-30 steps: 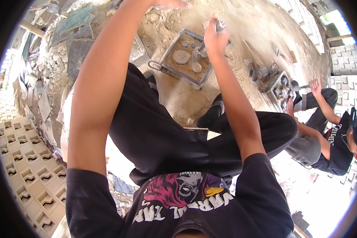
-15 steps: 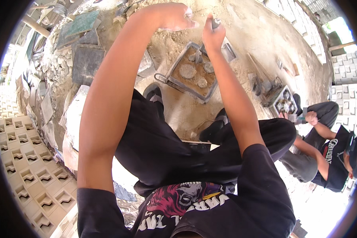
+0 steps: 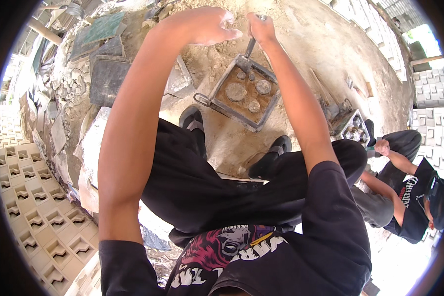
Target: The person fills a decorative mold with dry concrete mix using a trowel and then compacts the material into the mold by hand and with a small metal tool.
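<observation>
My right hand is closed around the handle of a dark trowel-like tool. Its lower end meets the far corner of a square metal frame; the exact shape of that end is unclear. Brown sand fills the frame. Several pale round discs lie in it, the largest being a disc left of the middle. To the left, beyond the frame, my left hand hovers with white-dusted fingers curved and thumb apart. I see nothing in it.
Dark slabs and grey rubble lie at far left. Patterned pale blocks stack at lower left. At right, another person works by a smaller frame. My shoes stand near the sand-filled frame.
My right hand has moved slightly up and left with the tool, whose lower end has left the sand's middle for the frame's far corner. My left hand has shifted slightly left.
</observation>
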`<control>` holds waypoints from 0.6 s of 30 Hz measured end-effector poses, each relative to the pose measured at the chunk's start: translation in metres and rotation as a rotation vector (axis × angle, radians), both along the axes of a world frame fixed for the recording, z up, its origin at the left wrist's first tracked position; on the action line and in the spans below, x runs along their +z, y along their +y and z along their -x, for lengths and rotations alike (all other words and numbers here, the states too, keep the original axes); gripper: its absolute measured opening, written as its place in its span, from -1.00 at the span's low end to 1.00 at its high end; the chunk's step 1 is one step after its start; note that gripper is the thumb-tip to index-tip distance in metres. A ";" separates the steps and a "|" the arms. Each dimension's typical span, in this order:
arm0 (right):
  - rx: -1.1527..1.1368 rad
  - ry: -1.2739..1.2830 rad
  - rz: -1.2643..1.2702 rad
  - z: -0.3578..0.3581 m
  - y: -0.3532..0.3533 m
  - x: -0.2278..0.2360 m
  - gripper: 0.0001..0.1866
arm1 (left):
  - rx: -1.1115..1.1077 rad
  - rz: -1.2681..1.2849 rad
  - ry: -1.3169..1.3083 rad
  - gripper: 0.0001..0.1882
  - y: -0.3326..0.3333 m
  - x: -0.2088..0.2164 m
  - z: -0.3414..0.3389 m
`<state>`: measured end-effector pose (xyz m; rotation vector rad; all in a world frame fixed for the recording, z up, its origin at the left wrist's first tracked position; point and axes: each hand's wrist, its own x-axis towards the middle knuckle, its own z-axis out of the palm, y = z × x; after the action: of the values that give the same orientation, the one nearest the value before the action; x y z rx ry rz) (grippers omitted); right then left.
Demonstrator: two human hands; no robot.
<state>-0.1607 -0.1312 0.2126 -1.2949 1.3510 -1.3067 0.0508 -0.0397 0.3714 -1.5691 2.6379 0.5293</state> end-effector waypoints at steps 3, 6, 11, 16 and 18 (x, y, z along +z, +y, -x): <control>0.094 0.009 -0.064 0.012 -0.003 0.013 -0.66 | -0.005 0.013 0.015 -0.28 -0.002 -0.006 -0.008; 0.171 0.081 -0.089 0.015 0.026 0.022 -0.63 | -0.022 0.154 -0.026 -0.29 -0.008 -0.021 -0.022; 0.265 0.134 -0.142 0.046 0.026 0.015 -0.60 | -0.036 0.065 -0.044 -0.29 -0.004 -0.012 -0.006; 0.116 0.151 -0.144 0.052 0.059 0.006 -0.58 | -0.103 0.072 0.021 -0.28 0.001 -0.012 0.005; 0.156 0.106 -0.124 0.059 0.048 0.023 -0.58 | -0.116 0.013 0.042 -0.28 -0.003 -0.008 0.007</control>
<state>-0.2195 -0.0836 0.2361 -1.3703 1.3516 -1.0457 0.0434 -0.0431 0.3634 -1.4119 2.7478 0.5453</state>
